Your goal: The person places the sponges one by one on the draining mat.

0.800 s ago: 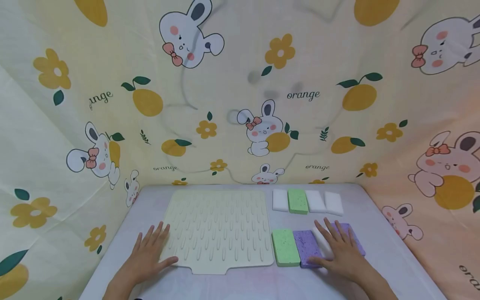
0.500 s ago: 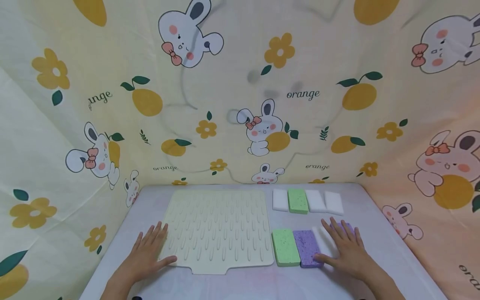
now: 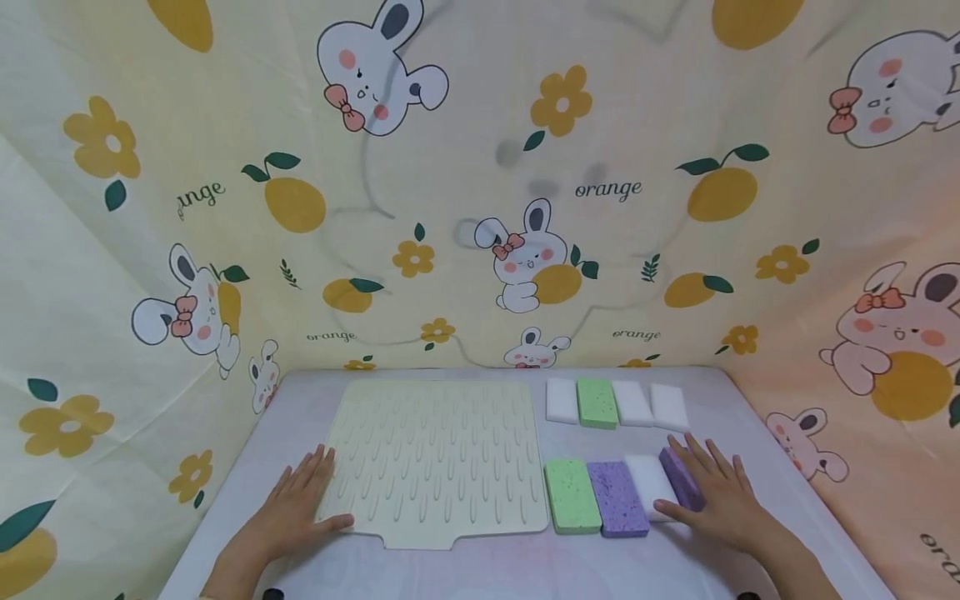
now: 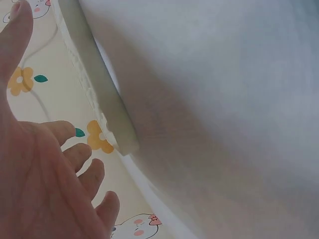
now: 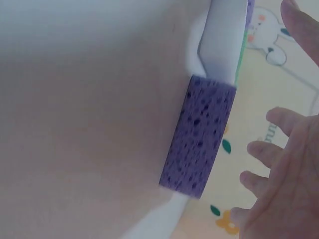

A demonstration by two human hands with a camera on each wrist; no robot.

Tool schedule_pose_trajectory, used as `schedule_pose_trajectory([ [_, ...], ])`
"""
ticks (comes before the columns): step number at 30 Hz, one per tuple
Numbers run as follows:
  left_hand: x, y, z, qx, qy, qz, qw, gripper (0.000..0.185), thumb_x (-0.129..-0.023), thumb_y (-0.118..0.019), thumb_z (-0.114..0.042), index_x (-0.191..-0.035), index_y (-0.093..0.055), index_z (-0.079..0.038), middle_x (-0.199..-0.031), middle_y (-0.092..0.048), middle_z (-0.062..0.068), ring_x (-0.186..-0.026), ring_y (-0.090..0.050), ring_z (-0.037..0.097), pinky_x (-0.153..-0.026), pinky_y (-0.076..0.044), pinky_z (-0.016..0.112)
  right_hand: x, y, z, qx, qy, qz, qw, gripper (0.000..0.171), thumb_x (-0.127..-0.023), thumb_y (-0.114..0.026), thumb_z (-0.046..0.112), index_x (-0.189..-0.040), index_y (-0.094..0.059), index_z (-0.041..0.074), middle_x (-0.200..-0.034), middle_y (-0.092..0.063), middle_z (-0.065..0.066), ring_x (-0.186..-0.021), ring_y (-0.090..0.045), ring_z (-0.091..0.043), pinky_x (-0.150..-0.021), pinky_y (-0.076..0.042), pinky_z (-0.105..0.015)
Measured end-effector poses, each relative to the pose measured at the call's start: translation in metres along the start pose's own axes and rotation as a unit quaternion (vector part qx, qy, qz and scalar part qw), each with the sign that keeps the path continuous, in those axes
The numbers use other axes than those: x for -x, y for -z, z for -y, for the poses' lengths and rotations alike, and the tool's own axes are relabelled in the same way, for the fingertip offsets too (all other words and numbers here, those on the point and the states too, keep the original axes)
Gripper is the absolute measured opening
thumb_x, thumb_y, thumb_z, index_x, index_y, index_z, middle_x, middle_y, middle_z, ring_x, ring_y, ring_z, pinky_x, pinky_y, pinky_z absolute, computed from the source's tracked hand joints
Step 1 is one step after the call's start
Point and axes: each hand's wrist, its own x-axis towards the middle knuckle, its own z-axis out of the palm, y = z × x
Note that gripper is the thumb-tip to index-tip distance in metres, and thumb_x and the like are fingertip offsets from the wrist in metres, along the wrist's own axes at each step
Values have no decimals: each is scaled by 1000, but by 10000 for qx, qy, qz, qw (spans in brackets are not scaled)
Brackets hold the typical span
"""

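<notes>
- Our left hand (image 3: 296, 504) lies flat, fingers spread, thumb on the near left corner of the cream ribbed draining mat (image 3: 438, 458), pinning it to the table (image 3: 495, 575)
- Our right hand (image 3: 716, 496) rests open, fingers spread over the far-right purple sponge (image 3: 678, 479), steadying the near row
- Beside it lie a white sponge (image 3: 648, 486), another purple sponge (image 3: 617, 498) and a green sponge (image 3: 572, 495), laid edge to edge right of the mat
</notes>
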Motion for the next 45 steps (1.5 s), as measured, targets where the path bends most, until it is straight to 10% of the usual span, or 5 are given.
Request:
schedule_pose_trajectory([
  [13,0,-1,-1,218,-8,216,9995,126,-86,-75,-73,-166,-23,9,-173,-18,32,-160,-20,52,-129,-15,69,4,8,-28,-64,67,-18,10000,112,-90,-81,49,-174,-14,19,-169,-24,-36,-147,-23,-70,-118,1,-86],
  [45,-1,-1,0,285,416,527,9973,135,-78,-84,-71,-164,-23,13,-173,-18,33,-160,-21,51,-130,-20,65,0,7,-60,-798,356,519,9948,120,-78,-92,36,-166,-23,-7,-164,-28,-42,-143,-30,-70,-112,-25,-85],
])
